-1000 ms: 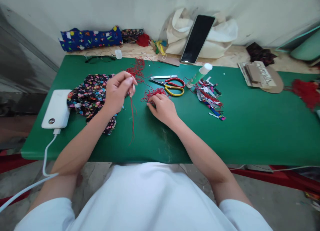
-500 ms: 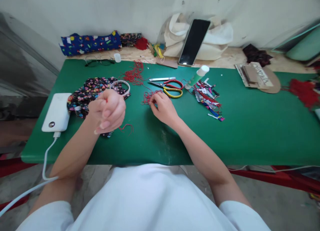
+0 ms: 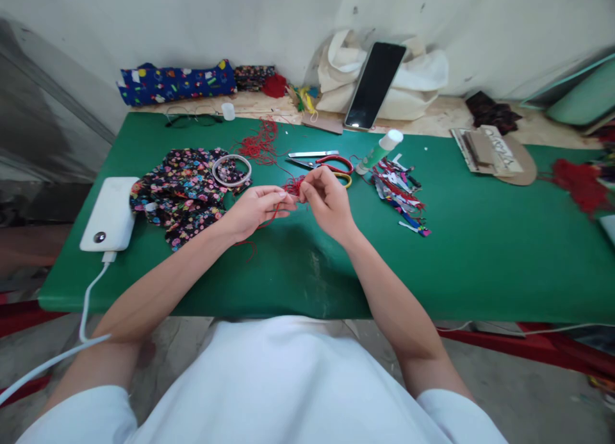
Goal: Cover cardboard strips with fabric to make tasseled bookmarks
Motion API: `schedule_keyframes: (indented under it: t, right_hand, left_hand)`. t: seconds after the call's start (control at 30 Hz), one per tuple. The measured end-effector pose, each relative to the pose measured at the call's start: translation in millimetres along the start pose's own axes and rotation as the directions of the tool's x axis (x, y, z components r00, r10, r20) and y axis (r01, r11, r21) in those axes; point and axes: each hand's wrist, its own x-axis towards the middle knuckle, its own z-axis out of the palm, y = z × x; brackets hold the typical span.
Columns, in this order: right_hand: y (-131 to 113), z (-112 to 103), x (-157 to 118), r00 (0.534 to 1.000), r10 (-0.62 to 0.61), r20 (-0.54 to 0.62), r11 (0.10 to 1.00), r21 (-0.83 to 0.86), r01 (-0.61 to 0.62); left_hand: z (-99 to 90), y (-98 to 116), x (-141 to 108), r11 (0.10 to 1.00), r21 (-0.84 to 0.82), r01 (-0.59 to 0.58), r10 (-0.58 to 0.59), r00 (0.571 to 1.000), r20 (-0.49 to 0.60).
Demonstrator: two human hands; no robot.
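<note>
My left hand pinches red yarn between thumb and fingers, and a strand of it hangs below the palm. Close beside it, my right hand has its fingertips closed on the same red yarn, partly hidden by the fingers. A small red tangle shows between and behind the two hands. Just beyond the right hand lie scissors with one red and one yellow handle, and a metal tweezer-like strip. A looser heap of red yarn rests farther back.
Floral black cloth with a white ring on it lies left, beside a cabled power bank. A glue stick stands by fabric scraps. A phone leans on a cream bag. Cardboard pieces are right.
My left hand has come down and right from its raised place above the floral cloth to meet my right hand. The right hand has lifted slightly and turned.
</note>
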Motion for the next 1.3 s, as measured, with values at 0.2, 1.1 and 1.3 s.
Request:
schedule_keyframes:
  t: [0.2,1.1,1.3]
  right_hand:
    - [-2.1,-0.8,-3.2,0.992,0.003,0.124,1.000,0.022,-0.006]
    - [-14.4,3.4,-6.2,0.998,-0.027,0.049,0.988,0.152,0.019]
    - [-13.9,3.2,-4.8,0.995,-0.082,0.055,0.995,0.052,0.079]
  left_hand:
    - [0.5,4.7,0.0,0.996,-0.059,-0.067,0.064,0.996,-0.054]
    - [-4.7,13.0,-6.1,0.979,-0.121,-0.165,0.192,0.942,0.276]
    - [-4.4,12.8,-5.7,0.982,-0.077,-0.171,0.184,0.953,0.239]
